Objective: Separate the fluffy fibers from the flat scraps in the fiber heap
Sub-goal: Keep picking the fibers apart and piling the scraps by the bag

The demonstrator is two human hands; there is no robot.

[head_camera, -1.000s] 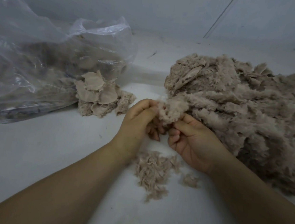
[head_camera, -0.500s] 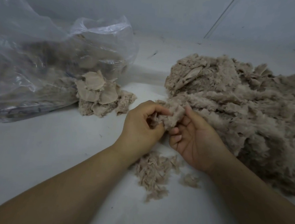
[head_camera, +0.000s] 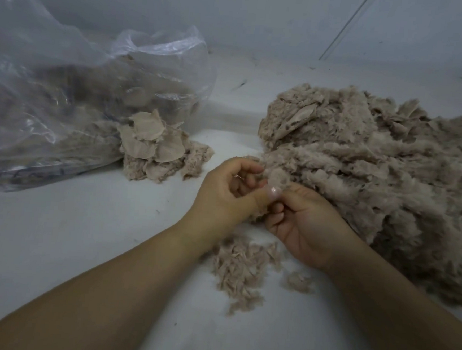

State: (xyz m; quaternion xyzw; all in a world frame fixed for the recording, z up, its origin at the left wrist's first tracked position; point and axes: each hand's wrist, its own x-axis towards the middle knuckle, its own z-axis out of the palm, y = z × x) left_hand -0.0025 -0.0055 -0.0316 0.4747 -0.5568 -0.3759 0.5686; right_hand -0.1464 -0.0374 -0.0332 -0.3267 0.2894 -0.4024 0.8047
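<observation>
Left: clear plastic bag (head_camera: 64, 101) with flat scraps (head_camera: 155, 144) spilled at its mouth, thin, limp, likely best lifted by an edge. Centre: left hand (head_camera: 230, 192) and right hand (head_camera: 302, 226), each grip narrowed to a pinch on one tuft (head_camera: 278, 178) above loose fluff (head_camera: 240, 266) on the desk (head_camera: 66, 244). Right: fiber heap (head_camera: 389, 181), seemingly soft, weightless, clinging; take small tufts at its near fringe.
</observation>
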